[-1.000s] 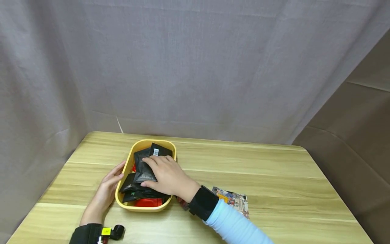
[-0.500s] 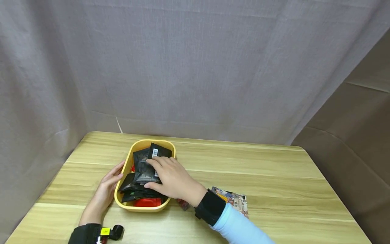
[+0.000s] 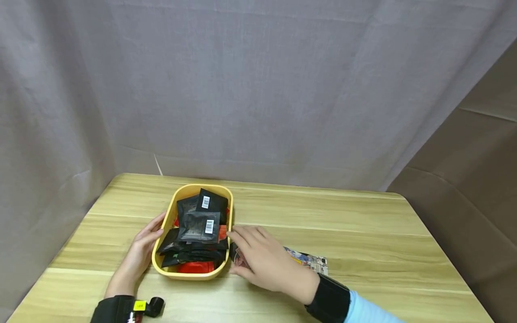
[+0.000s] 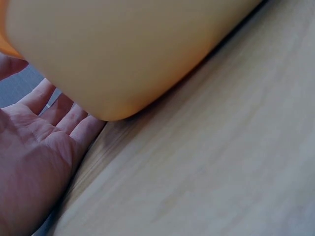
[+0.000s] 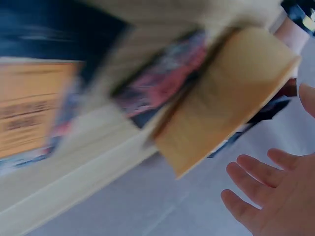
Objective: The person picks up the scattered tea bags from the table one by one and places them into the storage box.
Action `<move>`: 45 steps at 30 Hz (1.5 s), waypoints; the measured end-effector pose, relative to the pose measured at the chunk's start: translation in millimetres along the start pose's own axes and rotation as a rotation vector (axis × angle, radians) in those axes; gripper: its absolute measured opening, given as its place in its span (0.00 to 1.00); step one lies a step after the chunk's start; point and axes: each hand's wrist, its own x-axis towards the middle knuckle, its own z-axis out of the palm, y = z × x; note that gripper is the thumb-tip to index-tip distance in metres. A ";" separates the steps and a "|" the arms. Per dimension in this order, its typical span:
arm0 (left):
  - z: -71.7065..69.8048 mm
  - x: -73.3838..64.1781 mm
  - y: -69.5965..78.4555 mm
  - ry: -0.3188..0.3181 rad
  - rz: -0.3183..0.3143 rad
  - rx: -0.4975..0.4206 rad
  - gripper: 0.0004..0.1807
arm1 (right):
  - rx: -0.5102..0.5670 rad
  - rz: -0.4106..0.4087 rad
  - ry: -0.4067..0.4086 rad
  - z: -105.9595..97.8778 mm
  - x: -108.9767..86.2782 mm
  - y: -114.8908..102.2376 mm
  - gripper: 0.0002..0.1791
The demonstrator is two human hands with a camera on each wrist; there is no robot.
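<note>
A yellow plastic bin (image 3: 193,277) holds several black sachets with white barcode labels; one black sachet (image 3: 195,228) lies on top, and a red packet (image 3: 196,268) shows at the near end. My left hand (image 3: 139,253) rests along the bin's left side, its fingers loosely extended against the wall (image 4: 113,59). Just outside the bin's right side, my right hand (image 3: 266,260) hovers with relaxed fingers and nothing in its grasp. Beneath those fingers, a small dark pink packet (image 5: 157,78) lies on the table beside the bin, partly hidden in the head view.
A larger colourful packet with an orange patch (image 5: 29,108) lies on the wooden table (image 3: 363,233) to the right, partly covered by my right hand and wrist in the head view. Grey curtain (image 3: 242,89) hangs behind the table's back edge.
My right hand has let go of the black sachets and moved right, out of the bin. The top sachet is now fully visible. My left hand and the bin have barely moved.
</note>
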 end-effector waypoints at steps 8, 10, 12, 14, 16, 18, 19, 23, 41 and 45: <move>1.9 -0.2 1.6 -0.003 -0.002 0.009 0.30 | -0.017 0.062 -0.046 9.7 -52.4 20.7 0.42; 2.3 -0.7 2.6 0.003 -0.010 0.020 0.31 | -0.017 0.081 -0.053 12.6 -63.0 25.0 0.42; 2.5 -1.0 3.1 0.007 -0.015 0.023 0.31 | -0.013 0.104 -0.061 15.6 -72.1 29.2 0.41; 2.4 -1.2 2.9 0.010 -0.013 0.025 0.31 | 0.002 0.126 -0.071 18.8 -80.8 33.1 0.41; 2.3 -1.0 2.3 0.009 -0.010 0.019 0.31 | 0.016 0.153 -0.090 22.0 -88.3 37.4 0.42; 2.0 -0.7 1.3 0.006 -0.008 0.013 0.30 | 0.041 0.183 -0.112 24.6 -95.3 41.9 0.42; 2.1 -0.4 0.9 0.004 -0.006 0.008 0.30 | 0.053 0.197 -0.119 25.8 -98.3 44.1 0.42; 1.5 -0.3 0.7 0.009 -0.006 0.013 0.30 | 0.078 0.230 -0.153 29.4 -107.0 51.2 0.43; 1.4 0.0 -0.8 -0.004 0.010 -0.017 0.30 | 0.078 0.261 -0.093 34.4 -110.1 53.8 0.44; 1.2 -0.3 -0.4 -0.013 0.020 -0.023 0.30 | 0.076 0.262 -0.024 30.9 -99.6 50.9 0.44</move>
